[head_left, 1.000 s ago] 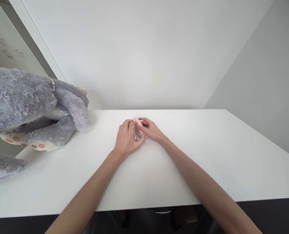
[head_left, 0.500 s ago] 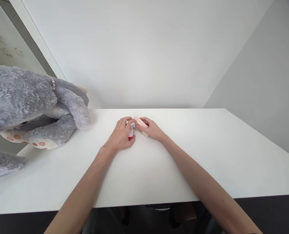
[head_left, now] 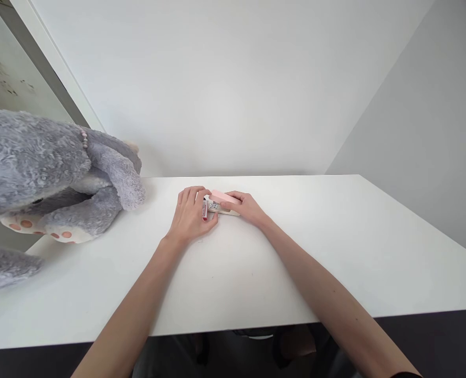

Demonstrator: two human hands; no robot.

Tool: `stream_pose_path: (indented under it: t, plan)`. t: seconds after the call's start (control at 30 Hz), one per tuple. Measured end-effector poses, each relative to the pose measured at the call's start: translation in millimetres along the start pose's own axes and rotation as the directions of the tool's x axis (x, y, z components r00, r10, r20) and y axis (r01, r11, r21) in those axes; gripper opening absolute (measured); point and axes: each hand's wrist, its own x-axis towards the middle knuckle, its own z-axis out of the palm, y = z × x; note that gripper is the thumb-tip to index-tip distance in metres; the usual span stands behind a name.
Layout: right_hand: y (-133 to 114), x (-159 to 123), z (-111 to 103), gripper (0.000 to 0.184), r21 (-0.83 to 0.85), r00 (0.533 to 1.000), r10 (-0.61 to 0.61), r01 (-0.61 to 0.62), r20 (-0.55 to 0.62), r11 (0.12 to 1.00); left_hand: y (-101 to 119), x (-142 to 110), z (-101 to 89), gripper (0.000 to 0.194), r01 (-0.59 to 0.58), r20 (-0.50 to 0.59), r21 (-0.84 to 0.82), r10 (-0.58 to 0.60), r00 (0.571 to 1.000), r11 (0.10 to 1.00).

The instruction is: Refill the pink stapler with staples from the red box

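Observation:
My right hand (head_left: 245, 206) is closed around a pink and cream stapler (head_left: 222, 197), which lies across the middle of the white table with its left end toward my other hand. Bare metal shows between its pink top and cream base. My left hand (head_left: 190, 214) curves around a small red-and-white box (head_left: 204, 209), partly covered by the fingers. That box stands right against the stapler's left end; whether they touch I cannot tell.
A large grey plush toy (head_left: 28, 157) sits at the left of the white table (head_left: 335, 252), one of its arms reaching over the tabletop. A pale wall (head_left: 233, 94) rises behind the table's back edge.
The stapler has turned from slanting to nearly level, and its metal part shows more. My left hand has shifted a little left with the box.

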Motion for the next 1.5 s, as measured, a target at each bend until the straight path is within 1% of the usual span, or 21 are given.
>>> stream_pose_path:
  t: [0.07,0.2,0.3,0.4,0.5,0.67,0.8,0.93,1.07,1.27,1.5]
  plan:
    - [2.2,0.9,-1.2,0.042,0.034,1.000,-0.013,0.013,0.002,0.999,1.1,0.4,1.7,0.041,0.032,-0.028,-0.007,-0.032,0.999,0.999]
    - [5.6,2.6,-4.4,0.045,0.099,1.000,-0.018,0.016,0.022,0.995,1.4,0.3,6.8,0.032,0.144,-0.083,-0.037,-0.147,0.986,0.989]
    - [6.1,3.2,-6.3,0.046,0.127,0.999,-0.013,0.007,0.040,0.992,1.6,-0.1,10.1,0.025,0.179,-0.090,-0.069,-0.185,0.979,0.981]
    - [5.4,2.9,-6.6,0.045,0.115,0.999,-0.018,0.012,0.047,0.993,2.1,-0.8,11.9,0.022,0.175,-0.058,-0.084,-0.180,0.982,0.981]
    - [4.5,1.7,-5.9,0.045,0.089,0.999,-0.024,0.021,0.035,0.996,2.4,-1.2,12.6,0.022,0.172,-0.024,-0.085,-0.174,0.984,0.981]
    - [3.4,-0.6,-6.7,0.041,0.054,0.999,-0.027,0.026,0.023,0.998,2.2,-1.0,12.7,0.022,0.191,-0.016,-0.085,-0.193,0.981,0.978]
    - [3.1,-0.6,-11.5,0.038,0.045,0.997,-0.022,0.019,0.076,0.999,2.2,-0.9,12.5,0.023,0.198,-0.020,-0.083,-0.201,0.979,0.977]
    - [3.9,0.8,-18.9,0.039,0.085,0.988,-0.006,-0.008,0.157,0.996,3.9,-0.6,12.4,0.023,0.168,0.004,-0.100,-0.168,0.986,0.981]
    - [5.1,1.5,-25.3,0.039,0.148,0.978,-0.018,-0.013,0.206,0.989,8.3,1.1,12.3,0.021,0.127,-0.014,-0.150,-0.131,0.991,0.981]
    - [6.1,1.8,-28.2,0.040,0.202,0.978,-0.061,0.020,0.202,0.979,17.9,4.7,10.3,0.018,0.142,-0.030,-0.237,-0.153,0.988,0.961]
    - [5.9,1.0,-29.9,0.045,0.289,0.973,-0.070,0.004,0.220,0.957,24.8,5.1,8.2,0.016,0.170,-0.016,-0.314,-0.185,0.983,0.934]
